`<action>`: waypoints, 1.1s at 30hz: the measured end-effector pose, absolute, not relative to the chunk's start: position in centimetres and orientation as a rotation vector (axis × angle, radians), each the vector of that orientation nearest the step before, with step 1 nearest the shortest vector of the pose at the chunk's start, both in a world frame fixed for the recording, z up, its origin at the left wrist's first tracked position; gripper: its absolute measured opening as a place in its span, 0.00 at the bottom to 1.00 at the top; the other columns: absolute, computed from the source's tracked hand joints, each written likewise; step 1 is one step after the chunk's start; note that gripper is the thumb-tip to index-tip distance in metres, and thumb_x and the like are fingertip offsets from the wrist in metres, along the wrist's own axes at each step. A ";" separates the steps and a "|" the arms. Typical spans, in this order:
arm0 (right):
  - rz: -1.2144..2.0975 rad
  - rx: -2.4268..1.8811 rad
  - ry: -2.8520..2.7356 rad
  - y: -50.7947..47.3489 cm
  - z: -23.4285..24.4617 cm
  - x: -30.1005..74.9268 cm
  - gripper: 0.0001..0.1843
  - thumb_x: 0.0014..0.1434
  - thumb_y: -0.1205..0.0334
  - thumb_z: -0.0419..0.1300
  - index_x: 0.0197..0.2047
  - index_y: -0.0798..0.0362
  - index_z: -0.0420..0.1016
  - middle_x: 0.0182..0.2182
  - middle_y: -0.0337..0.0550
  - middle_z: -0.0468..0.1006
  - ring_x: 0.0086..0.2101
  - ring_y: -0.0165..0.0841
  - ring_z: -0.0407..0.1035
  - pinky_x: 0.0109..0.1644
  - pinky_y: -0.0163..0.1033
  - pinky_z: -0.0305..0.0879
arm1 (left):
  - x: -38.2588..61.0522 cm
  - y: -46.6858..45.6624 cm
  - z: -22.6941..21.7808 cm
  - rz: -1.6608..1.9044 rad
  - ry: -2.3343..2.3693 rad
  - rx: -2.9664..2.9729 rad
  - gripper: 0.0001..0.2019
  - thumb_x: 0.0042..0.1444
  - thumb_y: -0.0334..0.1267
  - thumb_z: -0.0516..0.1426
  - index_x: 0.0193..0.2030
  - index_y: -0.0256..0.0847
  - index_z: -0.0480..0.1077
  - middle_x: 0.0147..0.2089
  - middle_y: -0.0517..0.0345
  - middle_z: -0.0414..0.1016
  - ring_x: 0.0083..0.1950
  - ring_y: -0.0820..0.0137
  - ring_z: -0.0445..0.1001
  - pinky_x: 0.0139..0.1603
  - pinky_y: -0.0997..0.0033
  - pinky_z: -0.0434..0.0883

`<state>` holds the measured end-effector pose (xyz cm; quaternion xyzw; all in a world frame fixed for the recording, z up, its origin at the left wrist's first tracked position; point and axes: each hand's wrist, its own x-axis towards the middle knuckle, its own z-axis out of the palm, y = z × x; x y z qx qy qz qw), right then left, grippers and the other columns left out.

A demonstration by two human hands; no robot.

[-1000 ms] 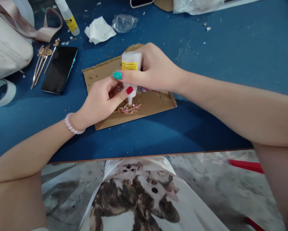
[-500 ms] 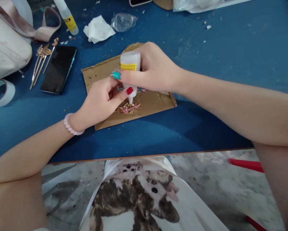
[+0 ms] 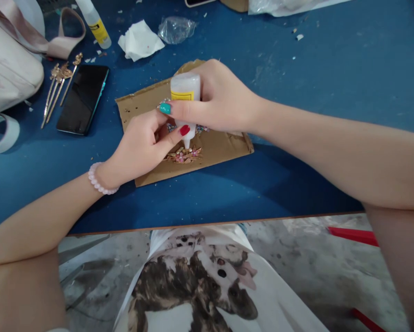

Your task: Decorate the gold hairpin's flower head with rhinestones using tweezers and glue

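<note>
My right hand (image 3: 217, 99) is closed round a clear glue bottle (image 3: 185, 83) with a yellow label, which it holds nozzle down. The bottle's white tip is over a gold hair ornament (image 3: 184, 156) with pink flowers, lying on a piece of brown cardboard (image 3: 224, 150); whether tip and ornament touch I cannot tell. My left hand (image 3: 143, 140) is closed at the lower part of the same bottle, its red-nailed thumb against the neck. Its other fingers are partly hidden. Small shiny rhinestones (image 3: 202, 129) show on the cardboard behind the bottle.
To the left lie a black phone (image 3: 83, 99), gold hairpins (image 3: 56, 87), a tape roll (image 3: 11, 133) and a pale bag (image 3: 9, 69). Farther back are a second glue bottle (image 3: 98, 30), crumpled tissue (image 3: 141, 41) and clear plastic wrap (image 3: 177, 30).
Both hands stay at the ornament with the bottle in nearly the same pose. The whole view has shifted very slightly; nothing was let go or taken up.
</note>
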<state>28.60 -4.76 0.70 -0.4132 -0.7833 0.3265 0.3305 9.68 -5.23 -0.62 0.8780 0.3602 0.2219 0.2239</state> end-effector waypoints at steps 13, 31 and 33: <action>0.856 -1.098 -2.032 -4.9 0.8 28.5 0.22 0.61 0.61 0.64 0.19 0.54 0.63 0.17 0.34 0.62 0.21 0.24 0.53 0.26 0.35 0.46 | 9.7 -5.2 -0.6 0.571 1.023 2.376 0.18 0.64 0.52 0.54 0.35 0.39 0.73 0.28 0.56 0.75 0.31 0.69 0.74 0.33 0.68 0.66; 0.831 -1.152 -1.979 -5.3 1.1 28.3 0.24 0.60 0.64 0.65 0.19 0.54 0.56 0.17 0.32 0.55 0.23 0.24 0.47 0.27 0.39 0.42 | 9.6 -4.9 -0.3 0.590 0.977 2.332 0.20 0.62 0.57 0.56 0.39 0.42 0.74 0.27 0.58 0.73 0.26 0.72 0.67 0.28 0.69 0.63; 0.818 -1.164 -1.983 -5.4 1.1 28.2 0.24 0.59 0.65 0.65 0.19 0.53 0.56 0.17 0.32 0.55 0.23 0.24 0.47 0.28 0.39 0.42 | 9.7 -5.0 -0.2 0.587 0.980 2.329 0.18 0.62 0.56 0.56 0.37 0.42 0.74 0.26 0.59 0.71 0.26 0.73 0.65 0.29 0.69 0.62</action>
